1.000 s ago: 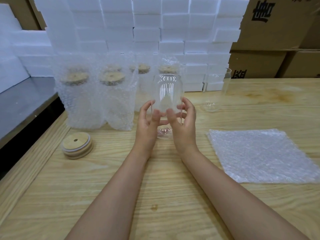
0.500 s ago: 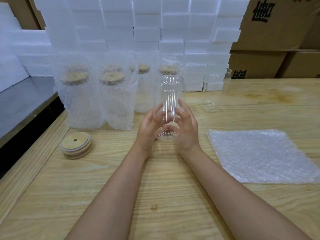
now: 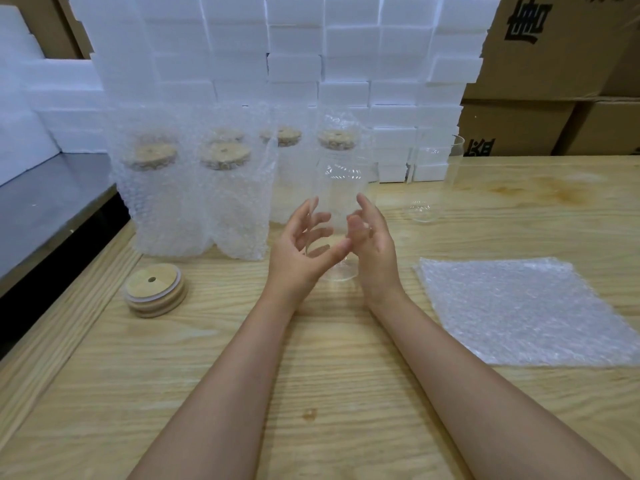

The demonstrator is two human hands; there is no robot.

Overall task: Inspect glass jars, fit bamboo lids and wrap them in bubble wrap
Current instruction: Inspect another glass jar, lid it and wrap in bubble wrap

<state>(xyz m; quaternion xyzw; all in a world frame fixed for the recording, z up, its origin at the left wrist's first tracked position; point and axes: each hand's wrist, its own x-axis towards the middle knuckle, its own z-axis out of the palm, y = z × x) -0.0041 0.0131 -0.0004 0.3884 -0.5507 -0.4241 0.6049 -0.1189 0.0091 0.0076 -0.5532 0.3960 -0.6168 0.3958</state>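
Glass jar (image 3: 341,188), black-lettered cardboard boxes (image 3: 554,53) behind

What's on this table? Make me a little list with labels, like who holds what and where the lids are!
Held: clear glass jar, no lid, between both hands
Grip: left hand holds it, thumb in front, fingers behind; right hand curls beside the glass, contact blurred
Lids: stack of round bamboo lids, left of the hands
Wrap: flat sheet of bubble wrap, right of the hands
Finished: several bubble-wrapped jars with bamboo lids, standing behind
Waiting: second bare glass jar, back right
Surface: light wooden table
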